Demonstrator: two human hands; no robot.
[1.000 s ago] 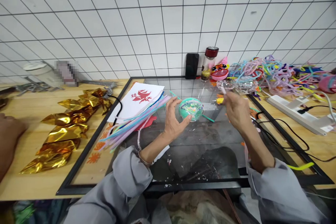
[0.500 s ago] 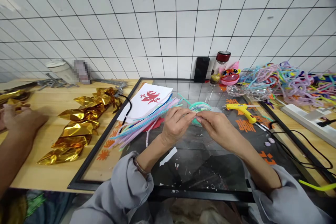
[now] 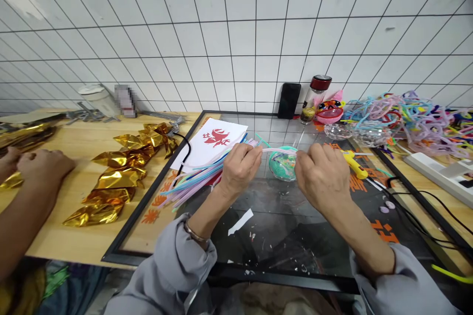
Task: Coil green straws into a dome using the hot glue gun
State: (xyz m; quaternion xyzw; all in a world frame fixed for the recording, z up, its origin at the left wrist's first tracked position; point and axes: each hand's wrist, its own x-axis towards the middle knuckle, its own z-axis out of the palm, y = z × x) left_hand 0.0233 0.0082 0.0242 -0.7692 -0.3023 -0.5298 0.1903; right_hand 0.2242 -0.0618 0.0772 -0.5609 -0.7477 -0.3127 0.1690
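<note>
A pale pink pipe cleaner [image 3: 277, 150] is stretched level between my two hands. My left hand [image 3: 241, 166] is closed round one end, and my right hand [image 3: 322, 173] grips the other end in a fist. Just behind the strand, on the dark glass board, rests a clear ball with green pipe cleaner [image 3: 283, 165] around it. A bundle of pastel pipe cleaners [image 3: 195, 177] lies left of my left hand, partly on a white sheet with a red print [image 3: 210, 140]. The yellow glue gun [image 3: 355, 165] is partly hidden behind my right hand.
Gold foil pieces [image 3: 120, 177] lie on the wood at left, near a co-worker's hands [image 3: 40, 167]. A phone [image 3: 288, 100] and a glass bottle [image 3: 314, 98] stand against the tiled wall. Tangled pipe cleaners [image 3: 410, 118], a power strip [image 3: 441, 172] and black cables occupy the right.
My hands have moved apart from being pinched together, drawing the pink pipe cleaner out between them. The view has shifted slightly, and the co-worker's hands have moved a little.
</note>
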